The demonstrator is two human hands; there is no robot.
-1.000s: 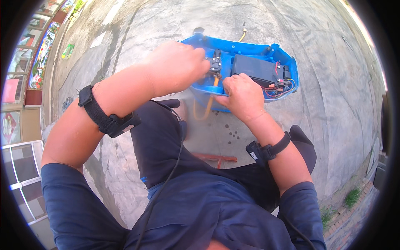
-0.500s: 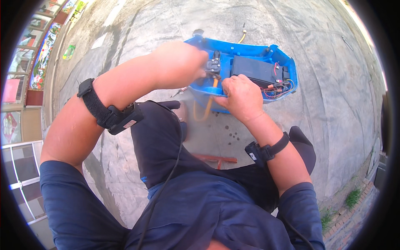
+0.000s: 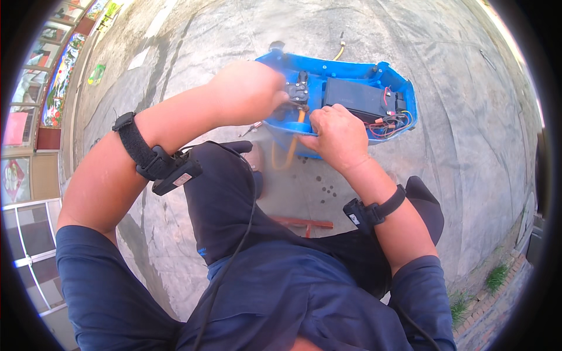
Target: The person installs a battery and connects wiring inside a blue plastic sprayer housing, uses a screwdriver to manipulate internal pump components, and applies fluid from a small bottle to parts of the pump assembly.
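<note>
Two bare hands are at an open blue plastic casing [image 3: 351, 69], which sits in front of the person's knees, its hollow side facing up. From the left, a black strap with a small box [image 3: 153, 162] circles the left forearm. The left hand [image 3: 249, 90] is curled beside the casing's left end; its fingertips are blurred and hidden, so I cannot tell whether it grips anything. Compared with a second ago, it is drawn slightly left, baring more of the black screwed pump-like unit [image 3: 297, 92]. Below that hand lies a thin metal piece [image 3: 250, 128], visible half a second ago but not in the earliest view. An orange tube [image 3: 301, 115] runs from the black unit toward the near wall. Next, the right hand [image 3: 339, 134] grips that near wall, thumb on the rim and fingers bent inside, much as before. Just beyond it, the black rectangular battery [image 3: 354, 96] remains in the casing, with thin coloured wires [image 3: 383, 124] bunched at the right end. The whole casing is shifted very slightly left.
</note>
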